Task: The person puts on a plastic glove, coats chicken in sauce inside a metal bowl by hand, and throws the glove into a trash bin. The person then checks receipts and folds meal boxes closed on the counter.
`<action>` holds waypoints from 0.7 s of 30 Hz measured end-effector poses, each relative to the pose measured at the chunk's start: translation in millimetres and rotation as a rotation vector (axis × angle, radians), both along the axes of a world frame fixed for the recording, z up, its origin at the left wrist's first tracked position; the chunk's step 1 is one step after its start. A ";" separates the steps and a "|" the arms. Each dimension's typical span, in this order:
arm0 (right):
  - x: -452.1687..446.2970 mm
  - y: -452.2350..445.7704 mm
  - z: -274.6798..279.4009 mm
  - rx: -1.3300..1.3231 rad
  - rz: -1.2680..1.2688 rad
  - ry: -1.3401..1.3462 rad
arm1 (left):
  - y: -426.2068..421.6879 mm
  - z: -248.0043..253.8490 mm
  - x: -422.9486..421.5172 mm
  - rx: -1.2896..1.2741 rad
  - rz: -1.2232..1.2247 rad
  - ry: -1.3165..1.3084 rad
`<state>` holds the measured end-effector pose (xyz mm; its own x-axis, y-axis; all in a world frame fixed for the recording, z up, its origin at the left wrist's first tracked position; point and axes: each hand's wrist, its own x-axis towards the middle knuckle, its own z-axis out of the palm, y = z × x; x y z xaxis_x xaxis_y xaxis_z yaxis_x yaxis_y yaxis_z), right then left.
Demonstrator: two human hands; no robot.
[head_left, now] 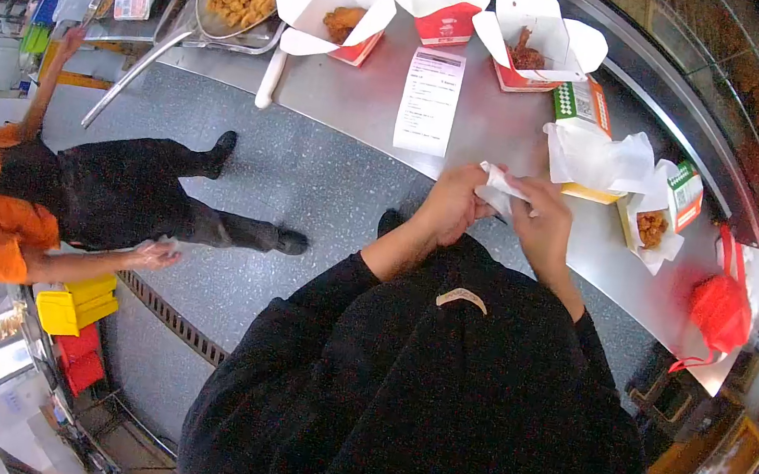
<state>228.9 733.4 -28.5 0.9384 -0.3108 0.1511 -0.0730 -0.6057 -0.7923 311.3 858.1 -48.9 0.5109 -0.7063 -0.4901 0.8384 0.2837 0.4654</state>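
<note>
My left hand point(448, 202) and my right hand point(544, 223) meet in front of my body, both closed on a crumpled white paper point(499, 191), perhaps a napkin. Just beyond them a printed receipt point(430, 99) lies flat on the steel counter point(340, 101). Behind it stand open red and white takeaway boxes, one with fried chicken point(340, 24) and one with darker, glazed chicken point(525, 56). To the right of my hands are a paper-lined box point(594, 160) and another small box holding fried pieces point(651, 229).
At the far left of the counter, a long-handled strainer point(199, 13) holds fried chicken over a metal tray. A white-handled tool point(271, 78) lies beside it. A red bag point(720, 309) sits at the right end. A co-worker in an orange shirt point(0, 213) stands to my left.
</note>
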 end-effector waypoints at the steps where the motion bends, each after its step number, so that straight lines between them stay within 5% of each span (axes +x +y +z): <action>1: 0.1 2.2 -1.5 -0.119 0.049 -0.046 | 0.5 2.9 -1.0 -0.057 0.032 0.048; 4: 2.8 7.7 3.7 -0.327 0.178 -0.066 | -0.7 -4.2 -2.5 -0.024 0.048 -0.014; 8: 5.8 -2.5 1.5 0.005 0.194 -0.057 | -0.4 -6.5 -3.0 0.154 0.032 -0.104; 13: 11.7 5.5 -12.3 0.527 0.041 0.168 | 3.3 -34.8 -5.3 0.304 -0.036 -0.677; 16: 14.1 6.7 -15.3 0.168 0.057 0.153 | 9.3 -14.0 -8.2 0.448 -0.128 -0.828; 21: 13.9 0.0 10.7 0.066 0.151 0.195 | 39.3 11.4 5.5 0.522 -0.083 -1.165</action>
